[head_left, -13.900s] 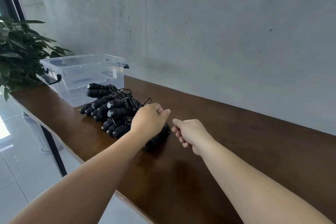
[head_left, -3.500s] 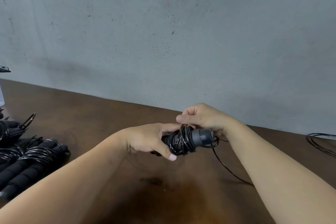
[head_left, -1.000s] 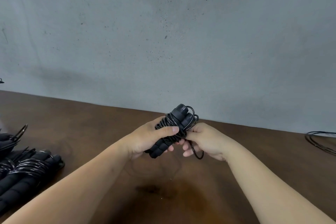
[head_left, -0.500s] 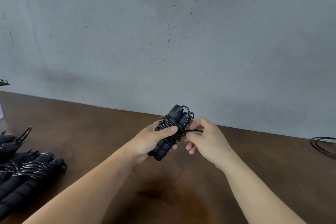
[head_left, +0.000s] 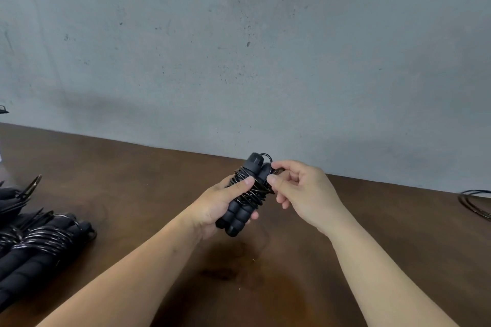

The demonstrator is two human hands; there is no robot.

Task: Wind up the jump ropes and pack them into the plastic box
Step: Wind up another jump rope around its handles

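My left hand [head_left: 218, 204] grips a black jump rope [head_left: 243, 210] by its two foam handles, held side by side and tilted up to the right above the table. Thin black cord is wound round the handles' upper half, my left thumb pressing on the coils. My right hand [head_left: 300, 188] pinches the cord's loose end beside the handle tops. A pile of wound jump ropes [head_left: 34, 241] lies at the left edge. Only a black latch [head_left: 3, 109] of the plastic box shows at the far left.
The brown wooden table [head_left: 265, 287] runs along a grey concrete wall [head_left: 239, 48]. A loose coil of black cord [head_left: 477, 203] lies at the far right edge of the table.
My right hand has risen a little and now pinches the cord end close against the handle tops. The wound rope stays in my left hand, nearly unmoved.
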